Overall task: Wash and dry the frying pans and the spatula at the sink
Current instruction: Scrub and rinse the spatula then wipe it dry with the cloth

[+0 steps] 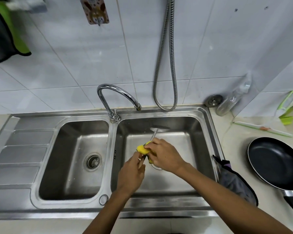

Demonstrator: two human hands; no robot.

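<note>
Over the right basin of the steel sink (208, 125), my left hand (131, 173) grips the dark handle of a metal spatula (154, 134), whose shaft runs up and away to a blurred blade near the basin's back wall. My right hand (164, 155) pinches a yellow sponge (143, 149) wrapped round the spatula's shaft, just above my left hand. A black frying pan (276, 163) sits on the counter to the right of the sink, its handle pointing toward me. I see only this one pan.
The chrome tap (116, 95) arches over the divider, spout above the right basin. A grey-purple cloth (235, 181) hangs over the sink's right rim. A metal hose (166, 65) hangs on the tiled wall. A clear bottle (233, 100), sink strainer plug (213, 100) and green utensils (287, 114) stand back right.
</note>
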